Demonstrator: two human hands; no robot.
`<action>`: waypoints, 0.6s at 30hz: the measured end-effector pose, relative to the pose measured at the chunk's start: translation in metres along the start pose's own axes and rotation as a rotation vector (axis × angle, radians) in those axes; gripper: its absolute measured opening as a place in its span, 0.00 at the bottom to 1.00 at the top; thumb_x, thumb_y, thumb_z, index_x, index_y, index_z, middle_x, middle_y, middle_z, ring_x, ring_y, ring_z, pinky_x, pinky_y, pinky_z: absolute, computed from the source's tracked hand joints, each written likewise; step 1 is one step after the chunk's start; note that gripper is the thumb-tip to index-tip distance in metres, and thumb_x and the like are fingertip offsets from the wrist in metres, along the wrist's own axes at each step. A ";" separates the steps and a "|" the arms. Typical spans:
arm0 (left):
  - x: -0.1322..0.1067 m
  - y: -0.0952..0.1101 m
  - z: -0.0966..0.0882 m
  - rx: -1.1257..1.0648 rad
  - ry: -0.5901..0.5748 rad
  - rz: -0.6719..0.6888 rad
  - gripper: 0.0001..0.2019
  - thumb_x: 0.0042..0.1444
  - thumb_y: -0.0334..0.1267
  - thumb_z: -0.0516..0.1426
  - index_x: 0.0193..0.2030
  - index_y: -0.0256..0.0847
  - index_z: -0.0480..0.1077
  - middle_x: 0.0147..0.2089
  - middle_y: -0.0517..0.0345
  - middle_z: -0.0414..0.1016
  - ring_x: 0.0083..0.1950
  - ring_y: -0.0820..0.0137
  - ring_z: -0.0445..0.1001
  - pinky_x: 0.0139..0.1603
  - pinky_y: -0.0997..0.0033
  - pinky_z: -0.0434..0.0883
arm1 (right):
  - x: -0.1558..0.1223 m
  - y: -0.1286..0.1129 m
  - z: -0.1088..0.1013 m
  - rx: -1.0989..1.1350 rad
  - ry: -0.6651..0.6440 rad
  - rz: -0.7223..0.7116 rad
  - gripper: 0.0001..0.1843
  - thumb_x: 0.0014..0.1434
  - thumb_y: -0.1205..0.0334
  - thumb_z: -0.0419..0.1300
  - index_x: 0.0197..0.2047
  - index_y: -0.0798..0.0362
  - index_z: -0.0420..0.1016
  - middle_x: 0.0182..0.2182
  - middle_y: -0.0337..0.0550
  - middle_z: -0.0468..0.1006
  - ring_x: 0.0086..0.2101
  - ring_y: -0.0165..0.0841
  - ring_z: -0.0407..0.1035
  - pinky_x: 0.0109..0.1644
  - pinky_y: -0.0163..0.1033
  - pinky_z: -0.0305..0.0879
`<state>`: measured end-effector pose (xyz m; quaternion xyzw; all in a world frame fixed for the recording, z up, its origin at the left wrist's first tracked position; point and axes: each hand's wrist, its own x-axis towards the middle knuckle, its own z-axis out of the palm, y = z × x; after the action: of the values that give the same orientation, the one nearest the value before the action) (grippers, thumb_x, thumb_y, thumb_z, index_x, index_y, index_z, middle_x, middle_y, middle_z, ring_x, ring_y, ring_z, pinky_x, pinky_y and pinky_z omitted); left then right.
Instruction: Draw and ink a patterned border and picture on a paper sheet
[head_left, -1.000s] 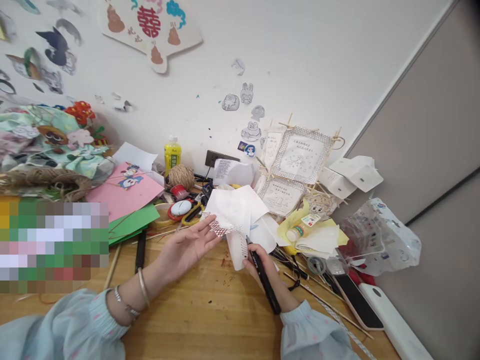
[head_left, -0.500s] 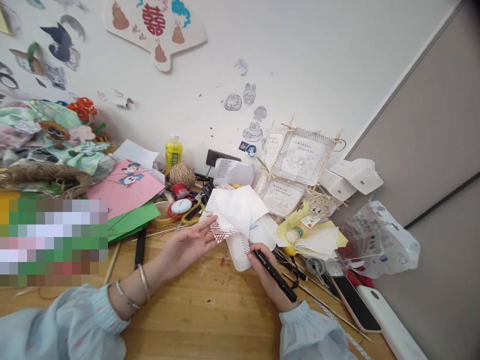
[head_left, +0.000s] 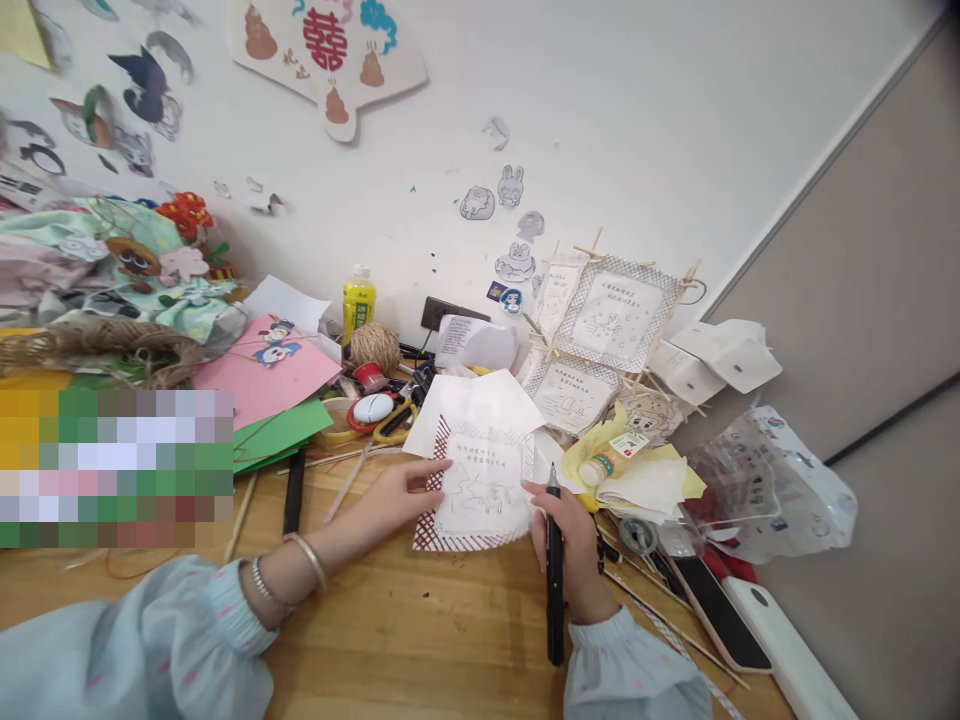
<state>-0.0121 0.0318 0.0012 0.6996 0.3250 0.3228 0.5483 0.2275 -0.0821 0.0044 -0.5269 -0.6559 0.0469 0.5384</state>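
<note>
The left hand pinches the left edge of the card, which is over the table in front of white sheets. The right hand grips a pen, fingertips at the card's right edge. A yellow bottle stands behind; I can't make out what the clear bag holds.

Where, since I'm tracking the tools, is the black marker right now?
In the head view, the black marker is right of centre, in the right hand, just to the right of the drawing with the hatched border.
</note>
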 end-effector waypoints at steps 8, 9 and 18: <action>-0.007 -0.013 0.013 0.559 -0.196 0.315 0.36 0.43 0.28 0.60 0.63 0.40 0.63 0.67 0.43 0.57 0.69 0.50 0.50 0.65 0.47 0.53 | -0.002 -0.017 0.007 -0.002 -0.084 0.009 0.12 0.59 0.59 0.55 0.45 0.47 0.76 0.38 0.44 0.81 0.35 0.39 0.74 0.44 0.45 0.69; -0.008 -0.012 0.014 0.582 -0.204 0.340 0.35 0.43 0.29 0.60 0.62 0.42 0.64 0.67 0.44 0.58 0.68 0.49 0.50 0.64 0.47 0.54 | -0.003 -0.022 0.009 0.022 -0.092 0.033 0.11 0.59 0.60 0.56 0.44 0.47 0.76 0.37 0.44 0.81 0.36 0.39 0.74 0.44 0.45 0.69; -0.017 -0.001 0.013 0.729 -0.274 0.411 0.22 0.50 0.35 0.60 0.53 0.53 0.73 0.43 0.53 0.73 0.53 0.52 0.63 0.56 0.51 0.59 | -0.017 -0.039 0.033 0.237 -0.301 0.352 0.01 0.53 0.64 0.59 0.31 0.50 0.69 0.25 0.36 0.73 0.27 0.31 0.69 0.29 0.34 0.65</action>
<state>-0.0114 0.0104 -0.0037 0.9338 0.1958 0.1937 0.2283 0.1757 -0.0950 0.0042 -0.5531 -0.6168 0.2945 0.4763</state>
